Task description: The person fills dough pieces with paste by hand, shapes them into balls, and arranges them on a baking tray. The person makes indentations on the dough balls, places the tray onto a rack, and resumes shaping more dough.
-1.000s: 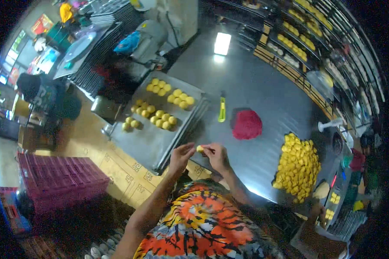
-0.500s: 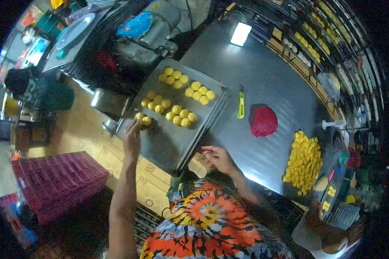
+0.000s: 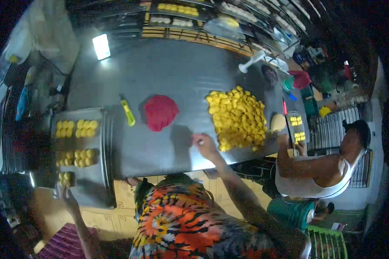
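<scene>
Tray part filled with yellow balls; a big heap is left.
On the tray [image 3: 90,187], four fuller groups of balls [image 3: 85,158] and one smaller group are set out, with bare metal beside them; the heap [image 3: 237,118] lies loose on the table [image 3: 177,64]. The left hand [image 3: 67,198] is at the smaller group, its grip too blurred to tell; the right hand [image 3: 206,146], fingers part-curled, hovers near the heap, any hold unclear.
</scene>
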`<state>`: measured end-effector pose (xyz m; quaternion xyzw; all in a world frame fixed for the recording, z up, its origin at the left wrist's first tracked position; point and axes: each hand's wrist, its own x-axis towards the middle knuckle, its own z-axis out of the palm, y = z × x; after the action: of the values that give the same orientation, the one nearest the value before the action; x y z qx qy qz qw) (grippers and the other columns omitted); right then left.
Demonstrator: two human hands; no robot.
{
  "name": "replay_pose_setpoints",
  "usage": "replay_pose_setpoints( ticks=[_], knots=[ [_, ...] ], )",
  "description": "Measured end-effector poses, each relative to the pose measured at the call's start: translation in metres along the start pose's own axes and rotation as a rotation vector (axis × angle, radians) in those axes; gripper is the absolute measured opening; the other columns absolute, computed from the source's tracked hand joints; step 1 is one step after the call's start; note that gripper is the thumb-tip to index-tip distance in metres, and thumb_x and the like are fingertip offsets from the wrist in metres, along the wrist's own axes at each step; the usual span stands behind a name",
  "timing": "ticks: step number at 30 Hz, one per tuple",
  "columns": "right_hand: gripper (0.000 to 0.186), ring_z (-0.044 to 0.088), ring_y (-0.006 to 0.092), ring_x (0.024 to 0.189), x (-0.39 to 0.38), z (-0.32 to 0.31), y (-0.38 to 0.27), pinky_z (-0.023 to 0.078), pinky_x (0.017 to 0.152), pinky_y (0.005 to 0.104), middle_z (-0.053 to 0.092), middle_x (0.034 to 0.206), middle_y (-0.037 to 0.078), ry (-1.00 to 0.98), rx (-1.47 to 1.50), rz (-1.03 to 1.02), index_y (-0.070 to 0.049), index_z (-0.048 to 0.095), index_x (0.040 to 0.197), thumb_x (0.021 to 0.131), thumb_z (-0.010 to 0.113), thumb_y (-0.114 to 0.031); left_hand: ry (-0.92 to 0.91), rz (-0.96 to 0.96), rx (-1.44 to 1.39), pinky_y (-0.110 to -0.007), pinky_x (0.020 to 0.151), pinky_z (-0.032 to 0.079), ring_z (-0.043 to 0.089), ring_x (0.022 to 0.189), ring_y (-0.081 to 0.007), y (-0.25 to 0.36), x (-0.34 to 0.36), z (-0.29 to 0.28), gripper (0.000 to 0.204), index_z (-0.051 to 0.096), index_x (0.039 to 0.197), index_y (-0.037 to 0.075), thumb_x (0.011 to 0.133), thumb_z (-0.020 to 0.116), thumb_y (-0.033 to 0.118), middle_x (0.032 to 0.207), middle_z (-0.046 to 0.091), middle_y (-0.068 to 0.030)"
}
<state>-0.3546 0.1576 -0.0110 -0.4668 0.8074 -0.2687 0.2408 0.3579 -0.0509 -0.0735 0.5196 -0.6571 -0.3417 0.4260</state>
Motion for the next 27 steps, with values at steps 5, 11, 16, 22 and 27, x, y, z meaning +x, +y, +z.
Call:
replay_pose_setpoints(
  ticks=[5,11,16,22,27],
  knots=[
    [0.024,0.063,0.0322,0.091,0.03,-0.074,0.078,0.049,0.082,0.0414,0.069,0.093,0.012,0.441,-0.58,-0.114,-0.011,0.067,0.107,0.086,0.064,-0.022,0.231,0.125,0.29,-0.036,0.098,0.045,0.056,0.12,-0.0268,0.085,-0.026,0.09,0.035,0.06,0.126,0.0,0.091,0.057,0.004,0.124,0.063,-0.017],
    [0.01,0.057,0.0278,0.086,0.052,-0.058,0.09,0.045,0.079,0.0392,0.063,0.083,0.01,0.36,-0.071,-0.095,-0.009,0.067,0.094,0.089,0.059,-0.014,-0.144,-0.363,-0.6,-0.037,0.099,0.048,0.059,0.114,-0.029,0.173,-0.048,0.258,0.033,0.056,0.123,-0.008,0.094,0.056,0.008,0.121,0.063,-0.0203],
    [0.021,0.065,0.0206,0.085,0.012,0.012,-0.064,0.051,0.078,0.033,0.07,0.094,0.014,-0.213,0.389,0.022,-0.003,0.068,0.108,0.09,0.066,-0.012,-0.38,-0.206,-0.534,-0.033,0.085,0.053,0.065,0.098,-0.0208,0.218,-0.047,0.355,0.027,0.061,0.116,-0.003,0.091,0.064,0.005,0.112,0.066,-0.0129],
    [0.03,0.067,0.0261,0.092,0.029,0.084,-0.108,0.052,0.082,0.0351,0.068,0.106,0.016,0.098,0.184,-0.036,-0.003,0.068,0.114,0.086,0.07,-0.015,-0.563,-0.63,-0.571,-0.029,0.066,0.053,0.063,0.072,-0.0136,0.215,-0.01,0.319,0.024,0.065,0.103,-0.002,0.086,0.073,0.012,0.082,0.067,-0.0059],
    [0.033,0.063,0.0333,0.102,0.06,0.128,-0.097,0.051,0.085,0.0402,0.065,0.111,0.016,0.422,-0.207,-0.119,-0.002,0.066,0.114,0.086,0.069,-0.02,-0.543,-0.667,-0.471,-0.028,0.069,0.054,0.064,0.073,-0.0138,0.219,0.012,0.255,0.025,0.063,0.103,-0.006,0.088,0.069,0.013,0.087,0.068,-0.0099]
  ],
)
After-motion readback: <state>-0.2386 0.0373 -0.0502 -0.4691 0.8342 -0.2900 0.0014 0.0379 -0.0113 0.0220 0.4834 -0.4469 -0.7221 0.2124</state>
